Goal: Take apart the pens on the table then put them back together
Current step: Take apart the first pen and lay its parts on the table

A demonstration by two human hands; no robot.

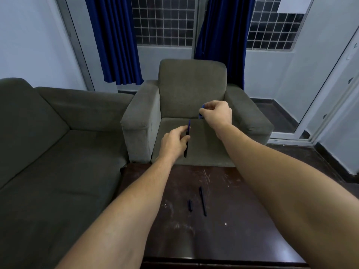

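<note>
The left hand (175, 141) grips a dark pen (187, 141) upright, fingers wrapped round its middle, with the thin bluish tip poking up just above the thumb. Up and to the right of it, well apart, the right hand (216, 113) pinches a small blue piece (202, 111) between thumb and fingers; most of the piece is hidden, so whether it is a cap or a nose section cannot be told. Both hands are raised out over the armchair (192, 84), beyond the far edge of the bench (242, 220).

Below and nearer than the hands, two dark parts lie on the bench: a short stub (190, 205) that looks like a cap, and just to its right a long thin barrel (202, 200), close together but not touching.

By the look of it, the task is in its first half. One pen seems already split and laid down, and the second is partly taken apart in the hands, the blue piece off and the rest not yet separated. Any further stripping of the held pen, and all of the reassembly of both, appears left to do.
</note>
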